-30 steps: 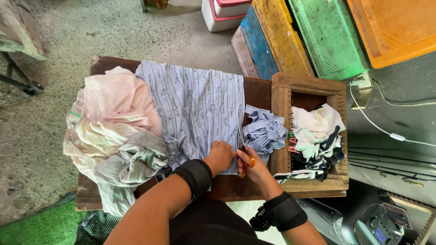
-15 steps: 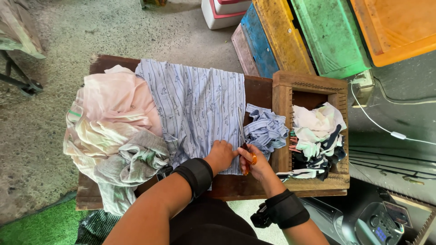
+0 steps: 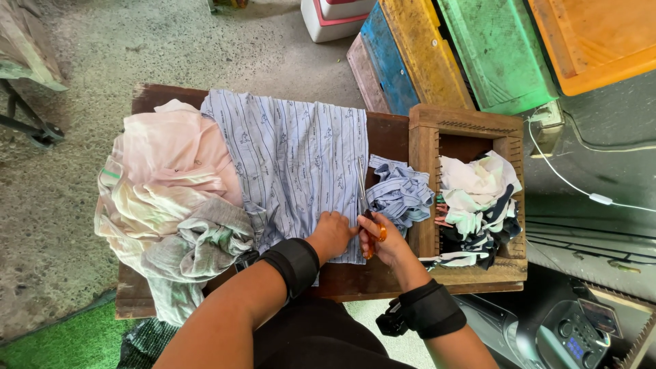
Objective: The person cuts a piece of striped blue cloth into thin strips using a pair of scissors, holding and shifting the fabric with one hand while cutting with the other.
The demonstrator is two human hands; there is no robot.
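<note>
My right hand (image 3: 383,239) is closed around orange-handled scissors (image 3: 363,198), blades pointing away from me, long axis along the right edge of the blue striped cloth (image 3: 294,157). My left hand (image 3: 333,236) presses flat on the cloth on the wooden table (image 3: 389,133).

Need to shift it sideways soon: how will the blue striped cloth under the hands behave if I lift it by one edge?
The blue striped cloth is probably floppy: it lies flat, with soft creases. It looks thin and light, so it should drape. The left hand presses it down; without that it might slide on the wooden board.
</note>
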